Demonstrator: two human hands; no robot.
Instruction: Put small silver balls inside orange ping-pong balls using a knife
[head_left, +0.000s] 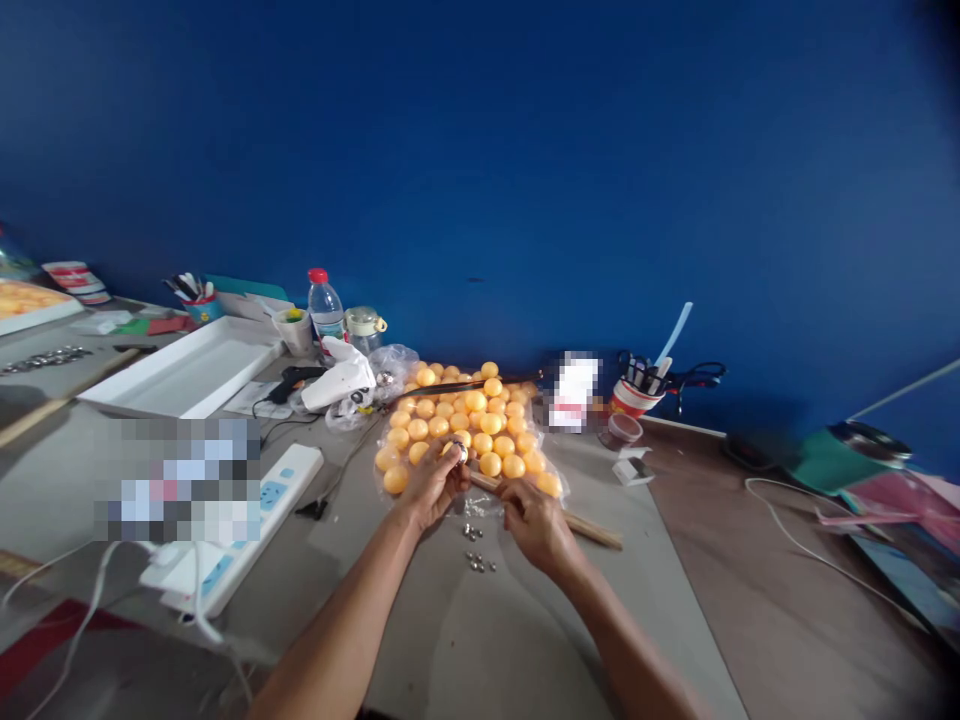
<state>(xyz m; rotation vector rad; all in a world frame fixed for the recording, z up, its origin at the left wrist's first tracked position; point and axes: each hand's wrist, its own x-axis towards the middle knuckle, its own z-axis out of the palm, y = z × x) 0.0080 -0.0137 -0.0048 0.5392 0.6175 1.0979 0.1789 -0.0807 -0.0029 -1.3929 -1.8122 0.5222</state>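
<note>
My left hand is closed, with thumb and fingers pinched around a small shiny silver piece. Just to its right, my right hand has its fingers curled over a wooden stick, whose far part reaches toward my left hand. Behind both hands lies a spread of orange balls in clear plastic. Several small shiny metal beads are scattered on the table in front of the hands. A clear crumpled plastic piece sits between the hands.
A long dark rod rests across the balls. To the left are a white power strip with cables, a white tray, a bottle and a glue gun. At right stand a lit phone and a cup of tools.
</note>
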